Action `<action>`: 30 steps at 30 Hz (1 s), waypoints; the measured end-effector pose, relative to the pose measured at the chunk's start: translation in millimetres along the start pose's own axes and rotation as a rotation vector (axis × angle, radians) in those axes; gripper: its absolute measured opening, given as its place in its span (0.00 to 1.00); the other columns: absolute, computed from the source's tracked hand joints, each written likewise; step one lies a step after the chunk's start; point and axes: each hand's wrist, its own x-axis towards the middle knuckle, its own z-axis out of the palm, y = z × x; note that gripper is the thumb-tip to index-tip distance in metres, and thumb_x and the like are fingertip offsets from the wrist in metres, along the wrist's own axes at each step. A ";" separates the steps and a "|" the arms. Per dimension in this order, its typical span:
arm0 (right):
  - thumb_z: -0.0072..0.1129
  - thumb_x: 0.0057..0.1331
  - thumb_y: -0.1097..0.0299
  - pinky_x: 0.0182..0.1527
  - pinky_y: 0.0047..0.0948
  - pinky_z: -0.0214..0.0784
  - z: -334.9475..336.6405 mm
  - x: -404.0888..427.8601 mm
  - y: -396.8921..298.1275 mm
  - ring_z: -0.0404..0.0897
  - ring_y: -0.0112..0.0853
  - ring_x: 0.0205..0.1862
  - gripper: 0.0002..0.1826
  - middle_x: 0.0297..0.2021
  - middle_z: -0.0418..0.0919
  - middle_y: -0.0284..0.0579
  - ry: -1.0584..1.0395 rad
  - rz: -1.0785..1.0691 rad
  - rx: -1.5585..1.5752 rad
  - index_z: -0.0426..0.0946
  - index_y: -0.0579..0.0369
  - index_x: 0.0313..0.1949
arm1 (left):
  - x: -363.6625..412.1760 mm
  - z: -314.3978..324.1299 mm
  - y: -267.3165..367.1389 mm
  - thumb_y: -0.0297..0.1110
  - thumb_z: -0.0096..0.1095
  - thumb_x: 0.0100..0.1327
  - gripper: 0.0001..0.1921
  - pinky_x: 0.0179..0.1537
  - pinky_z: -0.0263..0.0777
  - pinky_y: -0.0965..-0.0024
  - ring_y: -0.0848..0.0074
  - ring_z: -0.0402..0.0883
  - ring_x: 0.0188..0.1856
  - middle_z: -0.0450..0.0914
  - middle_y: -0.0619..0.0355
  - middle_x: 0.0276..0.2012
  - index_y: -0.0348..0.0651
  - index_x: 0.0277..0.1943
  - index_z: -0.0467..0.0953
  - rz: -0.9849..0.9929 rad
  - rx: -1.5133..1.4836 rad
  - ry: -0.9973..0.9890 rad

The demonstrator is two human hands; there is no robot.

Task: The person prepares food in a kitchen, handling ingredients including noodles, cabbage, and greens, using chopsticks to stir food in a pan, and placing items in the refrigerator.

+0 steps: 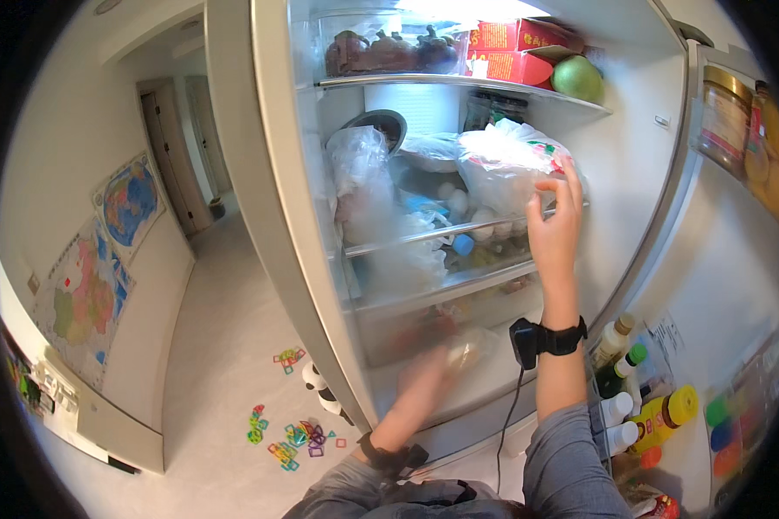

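Note:
My right hand (558,214) is raised at the right of the open refrigerator, its fingers at or just in front of a white plastic bag (506,162) on the middle shelf; whether they grip it cannot be told. Low in front of the drawers is my left hand (425,379), blurred by motion. It appears to hold a small clear bag with something pale (467,353) inside. Eggs (457,200) and a bottle with a blue cap (462,244) lie below the white bag. Another plastic bag (363,162) stands at the left, beside a dark round bowl (380,123).
Red boxes (503,68) and a green round fruit (578,78) sit on the top shelf (428,80). The open door at right holds jars and bottles, among them a yellow bottle (662,418). Colourful toy pieces (298,438) and a panda figure (321,389) are on the floor at left.

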 end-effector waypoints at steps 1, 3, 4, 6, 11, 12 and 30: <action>0.55 0.57 0.78 0.62 0.41 0.56 -3.7 -2.9 -6.8 0.64 0.48 0.62 0.07 0.58 0.68 0.54 0.040 -0.001 0.029 0.71 0.59 0.36 | -0.6 0.7 -1.5 0.35 0.67 0.53 0.19 0.40 0.69 0.52 0.51 0.75 0.43 0.77 0.45 0.39 0.40 0.43 0.67 0.000 0.024 0.008; 0.54 0.57 0.77 0.62 0.41 0.56 -13.4 -17.0 -18.6 0.64 0.48 0.62 0.07 0.58 0.68 0.54 0.016 0.068 0.075 0.71 0.59 0.36 | 0.3 3.8 -6.4 0.36 0.67 0.53 0.18 0.40 0.69 0.51 0.51 0.76 0.42 0.77 0.45 0.38 0.40 0.42 0.67 0.003 0.051 0.017; 0.54 0.58 0.77 0.63 0.41 0.56 -20.5 -26.6 -21.6 0.65 0.47 0.62 0.07 0.58 0.67 0.54 -0.011 0.136 0.117 0.71 0.60 0.37 | -0.5 6.5 -7.5 0.35 0.67 0.52 0.19 0.40 0.69 0.51 0.50 0.76 0.42 0.77 0.45 0.38 0.40 0.43 0.68 -0.001 0.036 0.029; 0.55 0.59 0.74 0.62 0.41 0.56 -32.3 -47.5 -23.1 0.65 0.47 0.61 0.08 0.59 0.67 0.55 -0.124 0.248 0.249 0.70 0.60 0.39 | -5.2 12.9 -8.7 0.35 0.67 0.52 0.19 0.40 0.70 0.51 0.50 0.76 0.42 0.77 0.44 0.39 0.40 0.43 0.68 -0.003 0.021 0.035; 0.59 0.63 0.62 0.61 0.39 0.59 -44.8 -85.9 -30.2 0.68 0.46 0.59 0.22 0.59 0.66 0.57 -0.482 0.378 0.424 0.67 0.61 0.51 | -18.3 6.8 2.7 0.25 0.66 0.57 0.20 0.47 0.72 0.66 0.65 0.79 0.47 0.79 0.47 0.42 0.33 0.51 0.68 -0.055 -0.451 0.533; 0.61 0.62 0.58 0.60 0.38 0.59 -48.9 -89.5 -31.3 0.68 0.46 0.59 0.29 0.59 0.66 0.58 -0.629 0.356 0.459 0.63 0.62 0.56 | -16.5 0.4 8.6 0.25 0.64 0.59 0.21 0.49 0.71 0.70 0.70 0.77 0.49 0.77 0.50 0.47 0.31 0.53 0.66 -0.009 -0.526 0.558; 0.56 0.66 0.68 0.47 0.28 0.69 3.8 -31.9 -66.2 0.76 0.26 0.45 0.21 0.44 0.77 0.48 -0.302 0.509 0.957 0.64 0.65 0.54 | 17.7 -49.9 46.8 0.41 0.64 0.62 0.45 0.32 0.77 0.74 0.60 0.67 0.63 0.58 0.43 0.66 0.41 0.71 0.39 0.313 -0.864 0.683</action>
